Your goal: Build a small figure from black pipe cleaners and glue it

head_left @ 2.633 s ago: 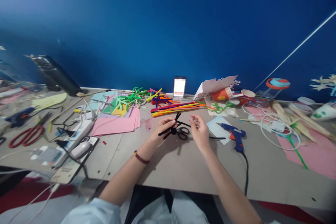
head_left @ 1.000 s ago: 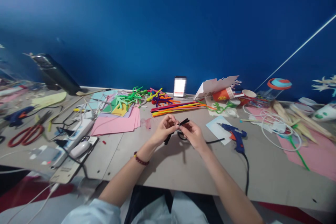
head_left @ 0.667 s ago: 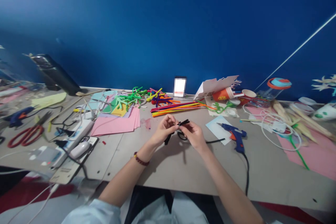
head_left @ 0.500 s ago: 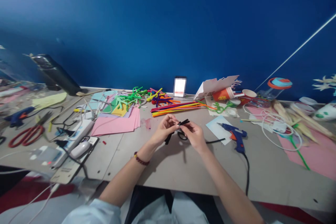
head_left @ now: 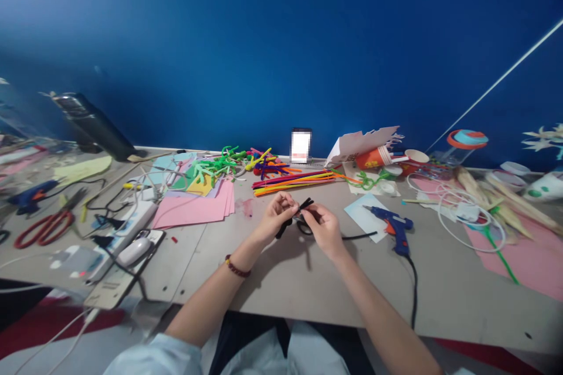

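Note:
My left hand (head_left: 276, 217) and my right hand (head_left: 323, 228) meet above the grey tabletop (head_left: 281, 281), and both pinch a small twisted black pipe cleaner (head_left: 295, 212). One end of it sticks up and right between my fingers, and another hangs down by my left fingertips. Black-handled scissors (head_left: 304, 228) lie just under my right fingers, partly hidden by that hand. A beaded bracelet (head_left: 236, 266) circles my left wrist. To the right of my right hand sit a blue glue gun (head_left: 393, 224) and a pale blue card (head_left: 364, 217).
Behind my hands lie a bundle of coloured pipe cleaners (head_left: 292, 181) and a stack of pink paper (head_left: 193, 205). Red-handled scissors (head_left: 44, 228), a power strip (head_left: 132, 222), paper cups (head_left: 373, 158) and a white cable coil (head_left: 466, 217) sit around the table.
My hands have closed in from apart to pinching the black pipe cleaner together, and its spread arms now look gathered. Over the last half second only my fingers shifted slightly.

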Available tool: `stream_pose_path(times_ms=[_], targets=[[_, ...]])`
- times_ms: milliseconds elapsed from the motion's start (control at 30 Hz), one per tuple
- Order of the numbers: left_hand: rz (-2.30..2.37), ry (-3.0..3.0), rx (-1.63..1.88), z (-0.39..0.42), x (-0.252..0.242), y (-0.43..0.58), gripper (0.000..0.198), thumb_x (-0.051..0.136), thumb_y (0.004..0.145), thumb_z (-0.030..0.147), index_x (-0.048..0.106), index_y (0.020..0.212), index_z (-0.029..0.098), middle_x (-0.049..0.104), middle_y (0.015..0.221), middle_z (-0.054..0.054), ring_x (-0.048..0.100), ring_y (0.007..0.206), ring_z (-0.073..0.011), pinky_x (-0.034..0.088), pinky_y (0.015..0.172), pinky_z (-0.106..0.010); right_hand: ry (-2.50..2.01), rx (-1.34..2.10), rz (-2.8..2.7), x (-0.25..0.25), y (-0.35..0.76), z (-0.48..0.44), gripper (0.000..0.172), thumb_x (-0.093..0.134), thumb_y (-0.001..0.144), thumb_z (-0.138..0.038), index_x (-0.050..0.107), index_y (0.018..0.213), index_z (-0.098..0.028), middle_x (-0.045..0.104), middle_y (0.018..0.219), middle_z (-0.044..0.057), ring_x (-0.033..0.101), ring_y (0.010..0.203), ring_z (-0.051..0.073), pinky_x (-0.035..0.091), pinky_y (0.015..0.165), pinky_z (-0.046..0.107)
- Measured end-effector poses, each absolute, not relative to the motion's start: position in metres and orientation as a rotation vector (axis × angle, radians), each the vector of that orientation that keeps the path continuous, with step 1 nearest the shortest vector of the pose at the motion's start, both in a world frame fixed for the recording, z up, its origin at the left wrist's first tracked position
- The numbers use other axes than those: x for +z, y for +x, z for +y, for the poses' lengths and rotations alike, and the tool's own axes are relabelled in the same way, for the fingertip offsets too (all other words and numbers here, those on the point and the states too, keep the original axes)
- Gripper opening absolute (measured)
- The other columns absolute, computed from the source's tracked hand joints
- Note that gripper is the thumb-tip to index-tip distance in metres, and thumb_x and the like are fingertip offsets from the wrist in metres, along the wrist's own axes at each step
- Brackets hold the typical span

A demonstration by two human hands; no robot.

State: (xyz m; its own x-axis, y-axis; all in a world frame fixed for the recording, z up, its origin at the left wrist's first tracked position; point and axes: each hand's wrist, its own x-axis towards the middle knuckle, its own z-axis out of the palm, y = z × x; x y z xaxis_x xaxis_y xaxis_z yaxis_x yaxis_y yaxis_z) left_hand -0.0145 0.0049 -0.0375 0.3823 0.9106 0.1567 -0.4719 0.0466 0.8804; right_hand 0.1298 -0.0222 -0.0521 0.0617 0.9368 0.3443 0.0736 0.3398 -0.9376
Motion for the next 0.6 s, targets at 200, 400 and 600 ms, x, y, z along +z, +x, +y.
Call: stream_pose_path(times_ms=[200,400,600], targets=[[0.48,1.121,1.175,0.0037,-0.0387,-0.0111,0.029,0.07,0.077,0.03,0.044,0.083,0.019,0.056,0.076,0.002,0.051,0.066,-0.0079,0.039,0.063,-0.021,-1.052,0.732,-1.423,-0.0546,0.1301,-0.0226,0.017,0.055,0.086,-0.031,0.064,0.08,-0.019,0.063,0.081,0.004,0.059,0.075,0.017,0.048,0.069,0.028],[0.508,1.154,1.189,0.0038,-0.0391,-0.0109,0.03,0.07,0.076,0.032,0.043,0.081,0.019,0.055,0.074,0.002,0.051,0.066,-0.008,0.039,0.062,-0.021,-1.066,0.647,-1.487,-0.0544,0.131,-0.0225,0.015,0.051,0.087,-0.029,0.061,0.08,-0.02,0.059,0.077,0.003,0.057,0.072,0.016,0.046,0.067,0.027],[0.479,1.072,1.116,0.004,-0.0402,-0.0127,0.035,0.073,0.073,0.03,0.041,0.079,0.019,0.058,0.074,0.002,0.056,0.065,-0.0084,0.043,0.064,-0.022,-1.054,0.593,-1.557,-0.0492,0.1314,-0.0245,0.013,0.048,0.088,-0.026,0.057,0.081,-0.021,0.059,0.078,0.003,0.057,0.076,0.017,0.046,0.071,0.029]])
